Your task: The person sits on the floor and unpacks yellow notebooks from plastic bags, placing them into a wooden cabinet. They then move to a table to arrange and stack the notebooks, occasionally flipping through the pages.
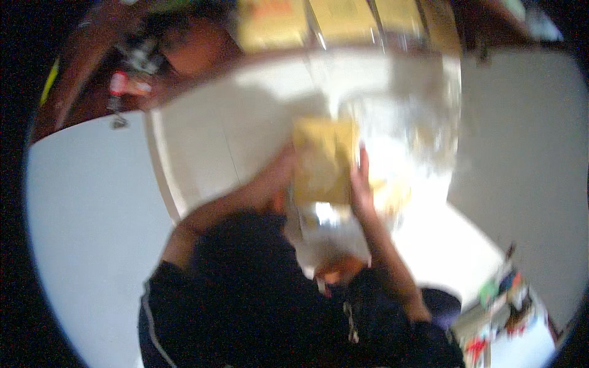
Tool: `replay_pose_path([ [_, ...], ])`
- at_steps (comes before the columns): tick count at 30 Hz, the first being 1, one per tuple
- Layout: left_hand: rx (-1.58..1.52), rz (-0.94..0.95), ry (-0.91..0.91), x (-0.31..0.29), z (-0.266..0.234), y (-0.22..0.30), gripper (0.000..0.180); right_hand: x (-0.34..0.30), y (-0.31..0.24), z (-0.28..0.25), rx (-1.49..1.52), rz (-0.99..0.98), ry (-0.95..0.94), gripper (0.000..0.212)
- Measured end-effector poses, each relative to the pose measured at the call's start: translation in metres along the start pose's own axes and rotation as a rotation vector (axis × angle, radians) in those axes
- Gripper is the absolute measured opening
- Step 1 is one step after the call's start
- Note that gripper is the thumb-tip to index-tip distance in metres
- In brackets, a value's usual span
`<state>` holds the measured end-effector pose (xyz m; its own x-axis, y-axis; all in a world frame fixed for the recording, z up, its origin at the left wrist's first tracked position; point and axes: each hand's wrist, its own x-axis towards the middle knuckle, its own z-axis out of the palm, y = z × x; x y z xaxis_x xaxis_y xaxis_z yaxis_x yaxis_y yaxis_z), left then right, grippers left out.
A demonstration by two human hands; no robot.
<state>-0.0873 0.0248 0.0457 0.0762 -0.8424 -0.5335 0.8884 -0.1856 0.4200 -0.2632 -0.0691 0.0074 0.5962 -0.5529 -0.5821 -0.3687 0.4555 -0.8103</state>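
Note:
A yellow rectangular pack (325, 153) is held up in front of my chest, between both hands. My left hand (283, 168) grips its left side, with the fingers partly hidden behind the pack and smeared by motion. Along the opposite edge, my right hand (361, 184) presses with its fingers pointing up the side. Shiny clear wrapping (322, 214) shows just below the pack; I cannot tell if it belongs to it. To the right lies a blurred, crinkled clear plastic bag (402, 129), with yellow pieces (392, 195) near my right hand.
Several large yellow packs (342, 24) stand in a row at the far side. A reddish-brown surface (199, 49) with dark and red clutter is at the far left. A pale panel (92, 239) fills the left, a grey wall (521, 135) the right. Mixed items (506, 300) crowd a low shelf at lower right.

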Motion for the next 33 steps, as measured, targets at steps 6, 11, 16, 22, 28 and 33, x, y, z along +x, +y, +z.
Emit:
replay_pose_path([
  [6, 0.057, 0.246, 0.139, 0.008, -0.006, 0.024, 0.036, -0.011, -0.087, 0.034, 0.115, -0.103, -0.146, 0.081],
  [11, 0.027, 0.341, 0.074, 0.023, -0.007, 0.069, 0.035, -0.003, -0.088, 0.028, -0.005, -0.194, -0.172, 0.069],
  [16, 0.005, 0.399, 0.118, 0.019, -0.015, 0.086, 0.044, 0.011, -0.109, 0.043, 0.036, -0.002, -0.164, 0.062],
  [22, 0.194, 0.118, 0.185, -0.020, -0.010, 0.068, 0.057, 0.036, -0.117, 0.049, 0.257, -0.106, -0.149, 0.052],
  [28, 0.436, 0.066, 0.188, -0.018, -0.020, 0.084, 0.048, 0.055, -0.120, 0.058, 0.325, -0.061, -0.128, 0.053],
  [33, 0.303, 0.235, 0.141, 0.012, 0.006, 0.108, 0.040, 0.094, -0.127, 0.060, 0.136, -0.514, 0.013, 0.051],
])
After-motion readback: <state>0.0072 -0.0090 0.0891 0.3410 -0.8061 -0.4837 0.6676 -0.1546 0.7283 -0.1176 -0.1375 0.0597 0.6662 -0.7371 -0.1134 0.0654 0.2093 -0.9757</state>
